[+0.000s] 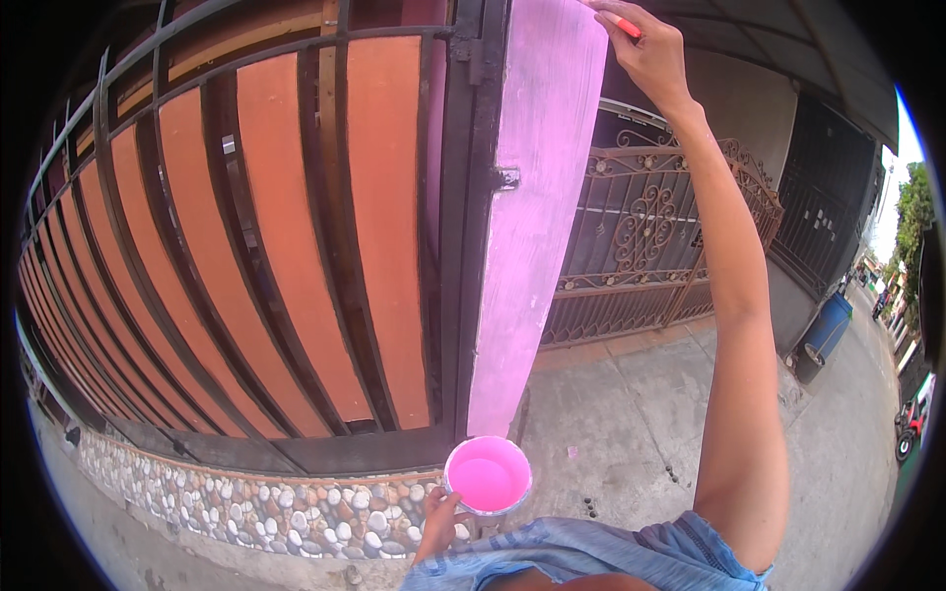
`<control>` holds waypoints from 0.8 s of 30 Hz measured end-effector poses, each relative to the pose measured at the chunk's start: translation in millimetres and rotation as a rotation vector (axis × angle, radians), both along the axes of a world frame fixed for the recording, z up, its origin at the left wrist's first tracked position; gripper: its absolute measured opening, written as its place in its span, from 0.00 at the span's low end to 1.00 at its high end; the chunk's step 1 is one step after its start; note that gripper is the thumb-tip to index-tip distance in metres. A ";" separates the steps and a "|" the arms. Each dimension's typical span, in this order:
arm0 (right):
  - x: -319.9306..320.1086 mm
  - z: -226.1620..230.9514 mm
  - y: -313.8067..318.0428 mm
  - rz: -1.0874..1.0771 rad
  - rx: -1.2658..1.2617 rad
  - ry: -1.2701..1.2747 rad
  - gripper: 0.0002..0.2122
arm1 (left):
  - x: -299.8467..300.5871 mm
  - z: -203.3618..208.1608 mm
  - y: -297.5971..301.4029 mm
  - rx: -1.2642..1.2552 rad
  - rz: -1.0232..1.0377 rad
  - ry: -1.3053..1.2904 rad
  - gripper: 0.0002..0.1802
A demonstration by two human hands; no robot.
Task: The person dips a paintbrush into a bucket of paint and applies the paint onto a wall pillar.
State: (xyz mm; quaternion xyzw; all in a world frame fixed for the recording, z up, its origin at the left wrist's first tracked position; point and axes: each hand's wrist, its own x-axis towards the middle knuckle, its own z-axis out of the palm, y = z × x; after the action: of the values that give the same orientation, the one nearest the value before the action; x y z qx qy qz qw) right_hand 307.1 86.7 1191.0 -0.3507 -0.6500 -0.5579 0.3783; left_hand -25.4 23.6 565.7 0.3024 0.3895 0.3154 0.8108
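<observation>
A small round tub [528, 490] of bright pink paint [483, 483] is gripped at its left rim by my left hand [440, 519], low in front of my body. My right arm reaches up along the pink pillar [548, 187]. Near the pillar's top right edge, my right hand [650, 59] is closed around a paintbrush, whose red-orange handle [623, 25] shows between the fingers. The bristle end of the brush is hard to make out. Pink paint with pale streaks covers the pillar's face, and a small metal latch plate [506, 179] sits on its left side.
Left of the pillar runs a black metal gate with orange slats [389, 227], above a low pebbled wall [256, 507]. An ornate brown gate [645, 217] stands behind to the right. A blue barrel [828, 323] and a dark bucket [810, 362] stand beside the street.
</observation>
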 end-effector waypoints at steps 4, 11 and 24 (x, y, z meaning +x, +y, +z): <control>-5.2 -65.0 31.0 -0.114 -0.048 -0.118 0.11 | -4.0 -11.5 3.0 -0.013 0.016 -0.011 0.13; -27.3 -147.7 -13.9 -0.119 -0.531 0.003 0.10 | -13.6 -4.6 2.0 0.010 0.034 0.002 0.13; -24.4 -11.7 -5.0 -0.114 -0.248 0.080 0.09 | -20.6 -9.9 -9.1 -0.012 0.020 -0.011 0.10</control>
State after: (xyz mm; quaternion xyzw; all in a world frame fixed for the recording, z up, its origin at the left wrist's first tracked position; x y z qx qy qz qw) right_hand 282.8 81.7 1179.3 -0.4531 -0.6775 -0.4793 0.3255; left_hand -46.0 14.5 555.7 0.2919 0.3897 0.3227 0.8116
